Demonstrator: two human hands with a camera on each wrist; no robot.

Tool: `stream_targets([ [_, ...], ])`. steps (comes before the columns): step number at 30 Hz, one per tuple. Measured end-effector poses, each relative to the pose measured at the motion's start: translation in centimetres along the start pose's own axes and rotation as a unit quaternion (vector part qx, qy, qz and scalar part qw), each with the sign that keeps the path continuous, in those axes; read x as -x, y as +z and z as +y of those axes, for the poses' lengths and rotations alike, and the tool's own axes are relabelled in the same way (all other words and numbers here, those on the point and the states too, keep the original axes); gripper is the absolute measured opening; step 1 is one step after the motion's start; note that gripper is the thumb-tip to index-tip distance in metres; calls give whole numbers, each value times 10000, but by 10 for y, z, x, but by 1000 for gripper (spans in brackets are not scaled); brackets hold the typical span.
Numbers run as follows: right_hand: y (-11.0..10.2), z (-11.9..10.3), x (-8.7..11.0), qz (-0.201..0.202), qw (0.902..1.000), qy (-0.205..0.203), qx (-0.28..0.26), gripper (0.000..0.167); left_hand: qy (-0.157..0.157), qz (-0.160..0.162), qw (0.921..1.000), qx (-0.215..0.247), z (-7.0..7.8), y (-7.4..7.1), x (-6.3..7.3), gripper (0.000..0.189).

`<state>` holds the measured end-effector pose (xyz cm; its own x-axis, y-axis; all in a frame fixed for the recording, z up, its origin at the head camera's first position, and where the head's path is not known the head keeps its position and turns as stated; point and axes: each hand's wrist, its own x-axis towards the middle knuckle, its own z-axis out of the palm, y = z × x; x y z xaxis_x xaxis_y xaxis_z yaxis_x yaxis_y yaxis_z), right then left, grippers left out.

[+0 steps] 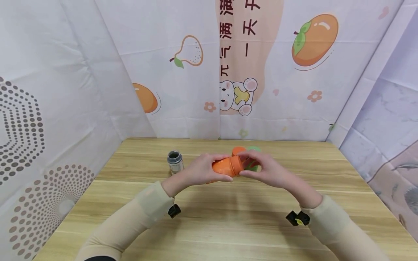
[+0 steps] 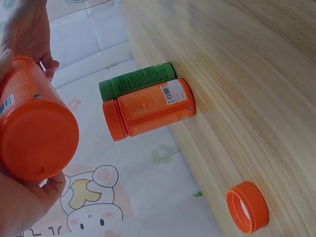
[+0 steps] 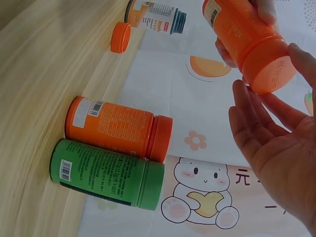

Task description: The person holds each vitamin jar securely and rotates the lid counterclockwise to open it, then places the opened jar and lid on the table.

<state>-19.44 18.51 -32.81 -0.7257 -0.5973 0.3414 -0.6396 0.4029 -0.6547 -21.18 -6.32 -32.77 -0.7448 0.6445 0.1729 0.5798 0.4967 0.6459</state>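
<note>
My left hand [image 1: 204,169] grips an orange bottle [image 1: 223,167], its fingers and thumb wrapped around the body. The bottle is tilted above the table, its capped end toward my right hand [image 1: 264,168]. In the right wrist view, thumb and index fingertips of that hand are at opposite edges of the orange screw cap [image 3: 271,69]; the other fingers are spread. The bottle's flat base [image 2: 37,140] faces the left wrist camera. Behind the right hand stand a second orange bottle [image 3: 113,126] and a green bottle [image 3: 106,173], side by side, both capped.
An uncapped grey-necked bottle [image 1: 175,161] stands on the wooden table [image 1: 215,232], left of my hands. A loose orange cap [image 2: 248,207] lies on the table near it. White printed curtains [image 1: 183,90] hang behind and along the sides.
</note>
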Motion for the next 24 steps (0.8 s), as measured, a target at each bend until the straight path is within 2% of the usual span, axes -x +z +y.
stream_targets([
  [12,7,7,1,455,9967,-635,-205,42,11,82,9999,-96,1,1,0,64],
  [18,4,10,4,577,9959,-549,-440,42,266,48,9996,-117,-2,-1,1,66],
  [24,1,10,5,522,9966,-406,-489,43,418,79,9990,-152,-4,-2,2,67],
])
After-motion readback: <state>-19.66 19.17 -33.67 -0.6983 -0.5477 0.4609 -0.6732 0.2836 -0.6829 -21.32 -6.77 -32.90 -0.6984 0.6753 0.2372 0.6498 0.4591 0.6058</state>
